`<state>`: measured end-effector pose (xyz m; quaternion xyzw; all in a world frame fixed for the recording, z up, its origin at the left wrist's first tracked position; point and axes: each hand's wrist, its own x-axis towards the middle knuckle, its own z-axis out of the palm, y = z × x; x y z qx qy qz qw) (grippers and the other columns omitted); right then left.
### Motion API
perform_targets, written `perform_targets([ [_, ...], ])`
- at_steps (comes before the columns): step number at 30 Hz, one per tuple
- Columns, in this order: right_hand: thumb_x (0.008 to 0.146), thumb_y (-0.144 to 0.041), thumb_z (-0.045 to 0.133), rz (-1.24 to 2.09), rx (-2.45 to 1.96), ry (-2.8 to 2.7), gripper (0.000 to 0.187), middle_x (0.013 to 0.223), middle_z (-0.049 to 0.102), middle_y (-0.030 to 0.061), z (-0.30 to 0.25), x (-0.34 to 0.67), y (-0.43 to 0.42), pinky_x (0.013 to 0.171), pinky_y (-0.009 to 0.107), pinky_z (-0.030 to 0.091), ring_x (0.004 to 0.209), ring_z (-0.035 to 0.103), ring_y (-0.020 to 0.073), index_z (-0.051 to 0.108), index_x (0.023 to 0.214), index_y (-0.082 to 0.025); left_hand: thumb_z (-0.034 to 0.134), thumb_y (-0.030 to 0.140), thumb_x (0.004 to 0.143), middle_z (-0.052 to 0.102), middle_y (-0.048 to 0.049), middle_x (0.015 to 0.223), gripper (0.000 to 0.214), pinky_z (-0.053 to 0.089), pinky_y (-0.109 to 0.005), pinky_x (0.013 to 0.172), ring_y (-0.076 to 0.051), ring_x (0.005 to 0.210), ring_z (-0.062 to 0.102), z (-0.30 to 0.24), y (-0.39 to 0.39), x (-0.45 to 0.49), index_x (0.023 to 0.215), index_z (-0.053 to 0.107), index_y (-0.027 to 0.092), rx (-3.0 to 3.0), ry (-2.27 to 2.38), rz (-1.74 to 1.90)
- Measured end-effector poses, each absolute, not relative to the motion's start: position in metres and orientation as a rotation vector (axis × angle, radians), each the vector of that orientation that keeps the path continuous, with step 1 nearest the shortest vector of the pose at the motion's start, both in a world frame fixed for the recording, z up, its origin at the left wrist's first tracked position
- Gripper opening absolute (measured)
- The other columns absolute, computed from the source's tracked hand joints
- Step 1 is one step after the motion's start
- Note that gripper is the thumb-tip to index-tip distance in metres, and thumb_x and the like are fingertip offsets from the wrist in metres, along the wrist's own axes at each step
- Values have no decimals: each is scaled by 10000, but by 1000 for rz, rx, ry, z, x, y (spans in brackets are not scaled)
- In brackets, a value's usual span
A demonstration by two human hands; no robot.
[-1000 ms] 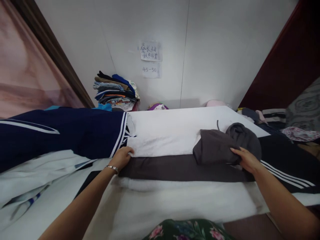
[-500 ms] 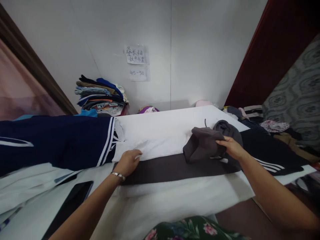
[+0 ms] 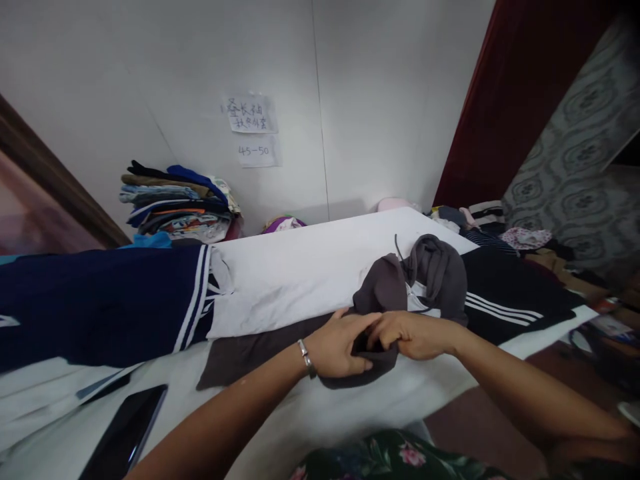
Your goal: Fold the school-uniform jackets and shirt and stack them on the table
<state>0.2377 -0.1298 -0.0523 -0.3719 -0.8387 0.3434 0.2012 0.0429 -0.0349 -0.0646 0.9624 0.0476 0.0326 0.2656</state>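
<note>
And here's the dark grey hooded garment, lying on the white table in front of the person, its hood bunched up on the right with a loose drawstring standing out from it. A long dark strip of it runs off to the left along white cloth, and it's at the near edge of this that both hands meet! The left hand, silver bracelet at the wrist, has thumb and forefinger parted around a dark fold; whether they pinch it, I cannot tell. Right up against it, the right hand has its fingers curled into the same fold, tips hidden, so how tightly they grip is anyone's call. Over on the left, a navy garment with two white stripes lies beside the white cloth, a smartphone near it; on the right, black cloth with three white stripes sits next to the hood. Further back, a stack of folded clothes rises by the wall, where two handwritten paper notes hang, the lower one reading 45-50.
</note>
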Motion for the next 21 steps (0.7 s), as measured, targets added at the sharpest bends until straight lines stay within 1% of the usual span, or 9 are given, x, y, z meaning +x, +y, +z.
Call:
perform_targets([
  [1, 558, 50, 378, 915, -1077, -2315, 340, 999, 685, 59, -52, 241, -133, 896, 308, 432, 997, 599, 175, 597, 702, -167, 673, 424, 703, 615, -90, 1257, 779, 308, -494, 1075, -270, 1126, 574, -67, -33, 46, 1395, 371, 231, 2549, 174, 0],
  [3, 615, 37, 389, 829, -1151, -2254, 403, 1030, 687, 60, -51, 249, -138, 891, 310, 444, 986, 609, 173, 654, 838, -169, 679, 495, 677, 698, -51, 995, 653, 457, -375, 873, -233, 900, 640, -70, -30, 47, 1248, 533, 216, 2486, 293, -142],
  [5, 669, 17, 392, 754, -1211, -2207, 437, 1048, 690, 64, -52, 258, -142, 894, 314, 452, 983, 617, 170, 674, 946, -171, 666, 474, 682, 679, -15, 796, 411, 444, -271, 651, -183, 724, 618, -69, -29, 42, 994, 647, 207, 2455, 423, -212],
  [7, 673, 7, 399, 703, -1241, -2201, 474, 1054, 695, 59, -55, 270, -141, 954, 345, 431, 1005, 616, 171, 678, 1008, -181, 638, 391, 708, 625, 16, 683, 207, 373, -230, 551, -132, 619, 560, -60, -32, 32, 780, 631, 198, 2415, 498, -222],
  [9, 639, 1, 416, 686, -1266, -2209, 535, 1087, 693, 45, -63, 288, -133, 1053, 408, 352, 1059, 605, 180, 671, 1065, -200, 606, 303, 726, 571, 43, 636, 124, 328, -213, 520, -95, 572, 504, -42, -39, 20, 692, 568, 190, 2365, 491, -205],
  [12, 594, -18, 429, 657, -1357, -2197, 602, 1179, 667, 33, -80, 325, -104, 1116, 470, 257, 1166, 562, 205, 666, 1107, -223, 575, 233, 742, 484, 68, 586, 138, 291, -204, 504, -64, 523, 419, -8, -53, 7, 643, 491, 185, 2346, 416, -187],
  [15, 572, -6, 421, 555, -1537, -2224, 606, 1188, 667, 46, -98, 362, -59, 1088, 452, 316, 1223, 528, 231, 697, 1071, -213, 574, 234, 756, 444, 70, 565, 196, 276, -209, 509, -58, 512, 375, 22, -66, 3, 613, 452, 181, 2438, 381, -178],
  [19, 558, 8, 500, 381, -1816, -2326, 603, 1226, 654, 38, -109, 392, -5, 1083, 426, 321, 1299, 453, 271, 708, 1069, -237, 586, 266, 761, 523, 56, 635, 171, 299, -206, 527, -64, 552, 421, 44, -76, 6, 649, 486, 185, 2528, 393, -186],
  [21, 565, -18, 557, 358, -1920, -2333, 512, 1169, 683, 22, -107, 401, 10, 1059, 372, 350, 1279, 474, 266, 731, 988, -248, 580, 283, 767, 560, 49, 660, 133, 327, -199, 543, -71, 571, 449, 52, -75, 5, 686, 529, 191, 2528, 439, -182],
])
